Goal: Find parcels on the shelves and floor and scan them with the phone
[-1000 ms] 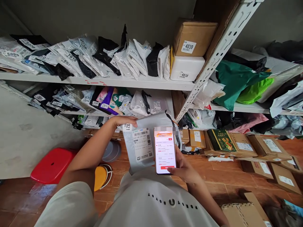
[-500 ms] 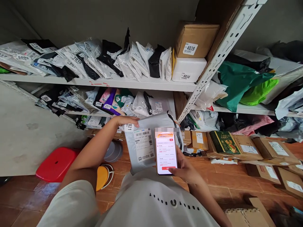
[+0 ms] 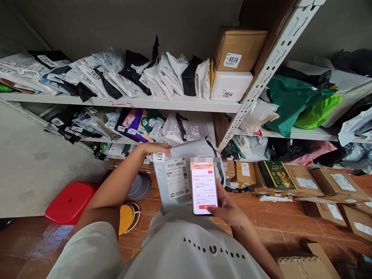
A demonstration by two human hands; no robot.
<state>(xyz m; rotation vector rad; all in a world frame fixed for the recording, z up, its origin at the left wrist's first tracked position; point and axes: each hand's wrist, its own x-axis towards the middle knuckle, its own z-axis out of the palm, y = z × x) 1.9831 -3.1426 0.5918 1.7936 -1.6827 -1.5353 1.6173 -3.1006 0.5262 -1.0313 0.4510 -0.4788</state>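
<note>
My left hand (image 3: 155, 150) grips the upper left corner of a grey plastic mailer bag (image 3: 168, 205), thumb on its front. On the bag are a white shipping label (image 3: 178, 178) and a small tag (image 3: 159, 156) ending in 021. In front of the bag's right part, my right hand (image 3: 228, 203) holds an upright smartphone (image 3: 204, 190), with its thumb over the lower part of the lit screen. The screen shows a white list with red text and a red button. A blurred patch covers the phone's top edge.
A white shelf (image 3: 174, 104) ahead carries numbered mailers, a brown carton (image 3: 242, 48) and a white box (image 3: 231, 86). A metal post (image 3: 270, 73) rises at right. Cartons (image 3: 334, 186) lie on the floor at right; a red stool (image 3: 69, 203) and grey bucket (image 3: 139, 186) stand at left.
Almost nothing differs. The view has shifted very slightly; both hands, the mailer bag and the smartphone keep their places.
</note>
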